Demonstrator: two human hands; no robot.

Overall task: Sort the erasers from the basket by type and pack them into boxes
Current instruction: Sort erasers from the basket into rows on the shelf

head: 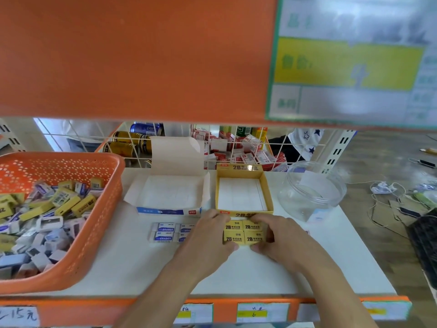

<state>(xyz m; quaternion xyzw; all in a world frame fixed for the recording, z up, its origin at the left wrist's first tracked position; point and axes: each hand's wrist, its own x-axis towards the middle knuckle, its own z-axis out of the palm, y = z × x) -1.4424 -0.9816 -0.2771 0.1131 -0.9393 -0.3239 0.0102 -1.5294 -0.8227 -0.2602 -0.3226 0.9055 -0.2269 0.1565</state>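
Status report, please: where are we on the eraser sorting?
Both busy: left hand, right hand grip four yellow 2B erasers as one block. Empty yellow box behind. Beside them, white erasers; path clear.

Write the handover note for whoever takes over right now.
Hands: the left grip and right grip together pinch a block of four yellow erasers on the shelf, before the empty yellow box.
Things: the blue-white erasers lie grouped before the empty white-blue box.
Done: two groups sorted.
Left: box both groups, then sort the basket, which holds many mixed erasers.
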